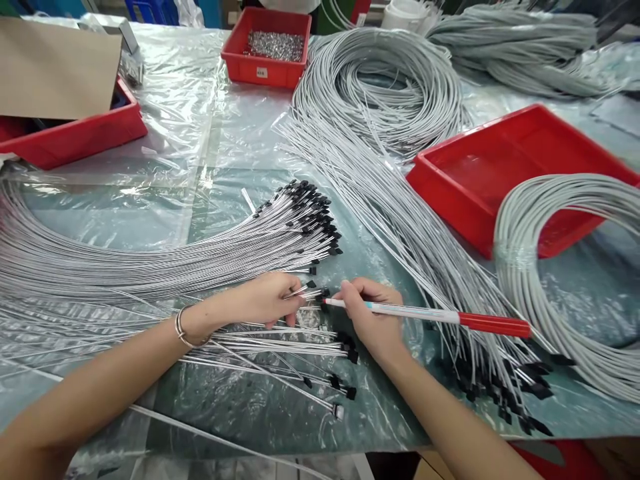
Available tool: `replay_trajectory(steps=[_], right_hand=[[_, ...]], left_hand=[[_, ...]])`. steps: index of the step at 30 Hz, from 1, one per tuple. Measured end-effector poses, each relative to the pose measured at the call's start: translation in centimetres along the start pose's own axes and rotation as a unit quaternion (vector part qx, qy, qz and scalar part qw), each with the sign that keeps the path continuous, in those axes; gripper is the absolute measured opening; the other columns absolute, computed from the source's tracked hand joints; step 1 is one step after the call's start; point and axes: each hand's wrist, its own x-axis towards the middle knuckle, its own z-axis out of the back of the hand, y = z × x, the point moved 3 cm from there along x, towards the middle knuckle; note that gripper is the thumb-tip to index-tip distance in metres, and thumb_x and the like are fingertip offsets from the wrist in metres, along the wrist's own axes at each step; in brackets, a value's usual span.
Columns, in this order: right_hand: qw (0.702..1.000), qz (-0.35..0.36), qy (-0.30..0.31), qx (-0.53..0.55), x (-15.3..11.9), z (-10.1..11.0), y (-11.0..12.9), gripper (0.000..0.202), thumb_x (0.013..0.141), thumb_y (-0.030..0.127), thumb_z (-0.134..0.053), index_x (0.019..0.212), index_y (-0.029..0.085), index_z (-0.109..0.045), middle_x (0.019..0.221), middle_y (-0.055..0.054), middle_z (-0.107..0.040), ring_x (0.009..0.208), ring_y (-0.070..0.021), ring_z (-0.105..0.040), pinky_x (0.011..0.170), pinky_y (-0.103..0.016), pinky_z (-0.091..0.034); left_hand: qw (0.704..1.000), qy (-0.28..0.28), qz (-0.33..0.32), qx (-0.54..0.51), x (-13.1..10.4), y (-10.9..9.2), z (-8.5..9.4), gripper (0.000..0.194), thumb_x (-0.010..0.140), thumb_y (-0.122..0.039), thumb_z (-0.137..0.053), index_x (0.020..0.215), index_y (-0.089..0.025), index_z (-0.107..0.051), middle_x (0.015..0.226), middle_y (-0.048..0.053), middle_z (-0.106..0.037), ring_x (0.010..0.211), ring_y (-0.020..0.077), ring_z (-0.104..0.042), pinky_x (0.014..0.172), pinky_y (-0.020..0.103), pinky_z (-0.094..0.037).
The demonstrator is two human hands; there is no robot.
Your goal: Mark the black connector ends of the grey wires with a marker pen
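Note:
My left hand (273,300) is closed around a few thin white cables near their black end connectors (320,293). Between the fingers of my right hand (373,313) is a white marker pen (420,312) with a red cap on its rear end. Its tip points left and appears to meet, or nearly meet, a black connector by my left fingertips. Just beyond my left hand lies a thick bundle of white cables (200,267), with many black connectors at its right end. Several loose cables (300,347) with black ends spread below my left hand.
Grey cables run in a long bundle (400,213) from a large coil (380,80) toward the front right. A red tray (530,153) stands behind another coil (525,233). Farther back is a red bin (265,70) of small metal parts. Cardboard (55,67) covers a red box (95,137).

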Motion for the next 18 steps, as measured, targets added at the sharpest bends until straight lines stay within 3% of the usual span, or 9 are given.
replay_trajectory(steps=[7, 18], right_hand=[[0.998, 0.009, 0.034, -0.047, -0.19, -0.9, -0.65, 0.035, 0.081, 0.029, -0.05, 0.048, 0.016, -0.05, 0.043, 0.003, -0.042, 0.043, -0.0087, -0.035, 0.044, -0.023, -0.028], [0.996, 0.021, 0.05, -0.067, -0.26, -1.07, -0.71, 0.035, 0.081, 0.029, -0.051, 0.05, 0.016, -0.045, 0.045, 0.004, -0.04, 0.045, -0.0083, -0.034, 0.046, -0.023, -0.028]], left_hand=[[0.994, -0.055, -0.015, 0.098, -0.06, -0.55, -0.16, 0.025, 0.083, -0.033, -0.04, 0.063, -0.018, -0.042, 0.048, -0.003, -0.054, 0.041, 0.0077, -0.045, 0.043, 0.02, -0.031], [0.994, -0.058, -0.027, 0.086, 0.18, -0.09, -0.26, 0.027, 0.083, -0.036, -0.039, 0.062, -0.019, -0.04, 0.046, -0.003, -0.047, 0.042, 0.0096, -0.046, 0.043, 0.023, -0.029]])
